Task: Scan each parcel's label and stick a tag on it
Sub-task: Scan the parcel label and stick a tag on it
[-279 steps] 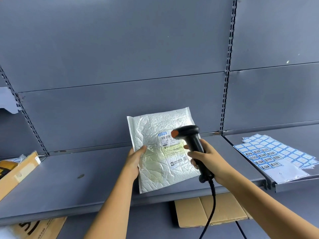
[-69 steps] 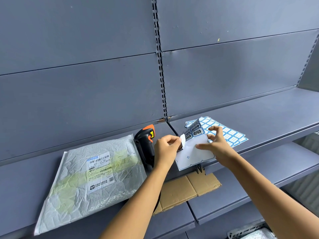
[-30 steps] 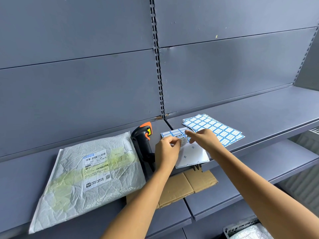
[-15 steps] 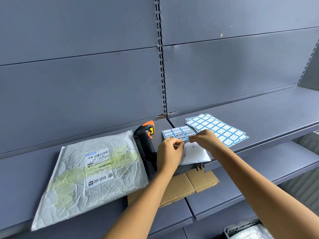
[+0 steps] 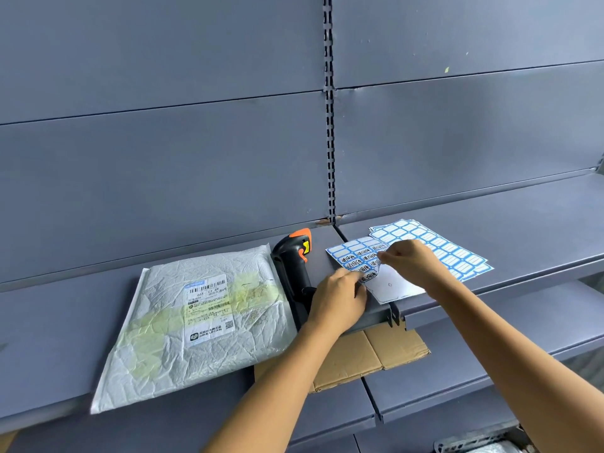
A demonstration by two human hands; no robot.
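A white padded parcel (image 5: 196, 318) with a printed barcode label (image 5: 207, 308) lies flat on the grey shelf (image 5: 49, 328), overhanging its front edge. Right of it lies the black scanner (image 5: 292, 263) with an orange tip. A sheet of blue-bordered tags (image 5: 354, 256) lies further right, its lower half bare backing. My left hand (image 5: 336, 299) pins the sheet's near edge with its fingertips. My right hand (image 5: 410, 261) pinches one tag (image 5: 376, 268), which curls up off the sheet.
A stack of blank blue tag sheets (image 5: 454, 253) lies behind my right hand. Flattened brown cardboard (image 5: 369, 354) rests on the lower shelf under my arms. A vertical slotted upright (image 5: 329, 125) splits the grey back panels. A wire basket corner (image 5: 474, 444) shows bottom right.
The scanner went from my right hand onto the shelf and the parcel was laid flat. In the last second my right hand has gripped a tag and is lifting it off the sheet.
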